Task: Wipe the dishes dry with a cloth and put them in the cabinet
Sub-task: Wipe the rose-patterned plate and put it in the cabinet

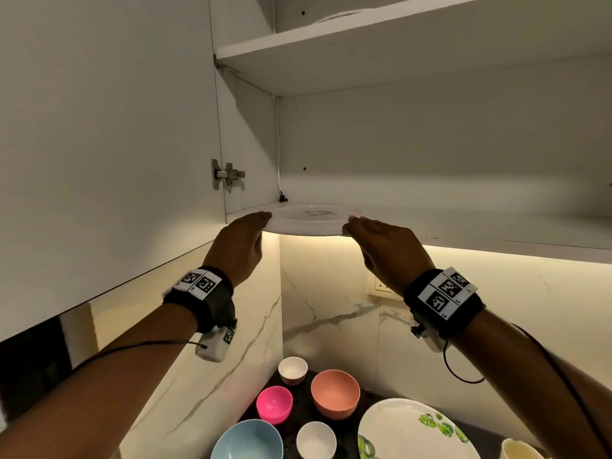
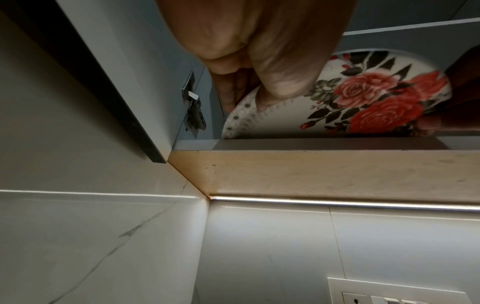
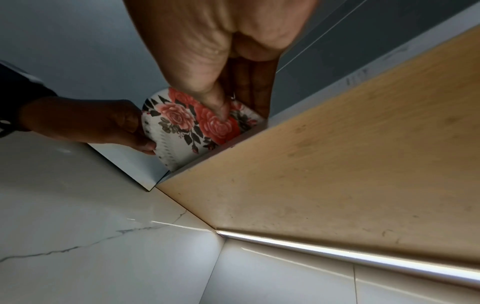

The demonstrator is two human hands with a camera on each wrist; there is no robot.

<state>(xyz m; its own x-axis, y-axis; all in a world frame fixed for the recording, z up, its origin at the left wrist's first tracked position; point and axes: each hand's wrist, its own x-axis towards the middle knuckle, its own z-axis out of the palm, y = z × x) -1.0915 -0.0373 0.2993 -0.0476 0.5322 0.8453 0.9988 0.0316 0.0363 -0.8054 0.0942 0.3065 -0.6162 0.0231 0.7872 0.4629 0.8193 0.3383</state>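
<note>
Left hand (image 1: 239, 247) and right hand (image 1: 385, 251) grip the plate (image 1: 308, 224); only wrist views show roses (image 2: 363, 91).

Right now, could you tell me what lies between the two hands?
The rose-patterned plate, its rim gripped by left hand and right hand; see the head view.
</note>
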